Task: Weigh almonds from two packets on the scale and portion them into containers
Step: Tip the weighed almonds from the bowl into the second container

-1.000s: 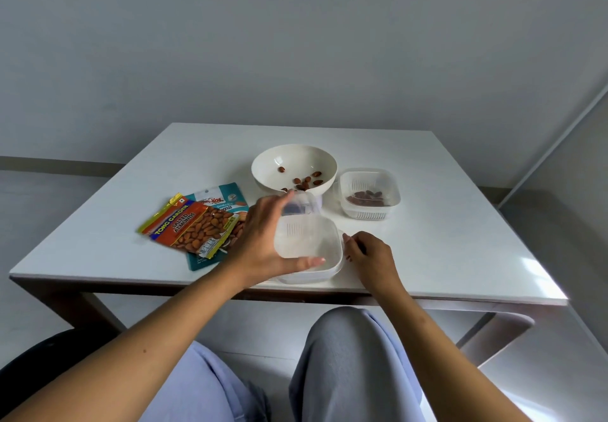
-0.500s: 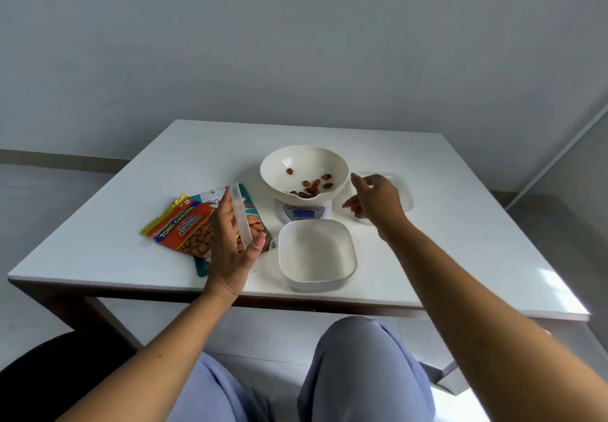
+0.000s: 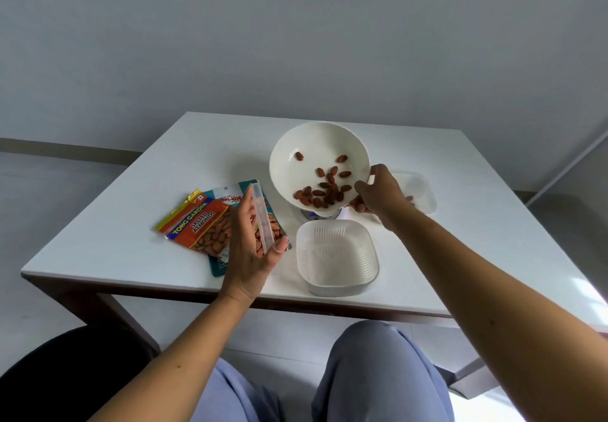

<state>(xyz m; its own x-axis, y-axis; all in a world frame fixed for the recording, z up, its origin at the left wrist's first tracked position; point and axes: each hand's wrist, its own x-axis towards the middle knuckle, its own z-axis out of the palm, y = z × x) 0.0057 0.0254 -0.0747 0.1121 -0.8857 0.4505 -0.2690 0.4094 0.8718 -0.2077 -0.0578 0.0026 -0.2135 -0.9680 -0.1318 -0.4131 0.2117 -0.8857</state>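
Observation:
My right hand (image 3: 378,196) grips the right rim of the white bowl (image 3: 296,155), which is tilted toward me with several almonds (image 3: 324,191) gathered at its low edge. The scale (image 3: 317,215) is mostly hidden under the bowl. An empty white slotted container (image 3: 337,258) sits just in front of it. My left hand (image 3: 250,250) holds a clear container lid (image 3: 261,220) on edge, upright, left of that container. Two almond packets (image 3: 200,227) lie flat behind my left hand. A second container (image 3: 419,191) is partly hidden behind my right hand.
The white table (image 3: 115,234) ends at a near edge just past the empty container. My knees in blue trousers are below it. A grey wall rises behind the table.
My left hand lifted the lid off the near container and turned it upright. My right hand moved from the near container up to the bowl, gripped its rim and tilted it toward me.

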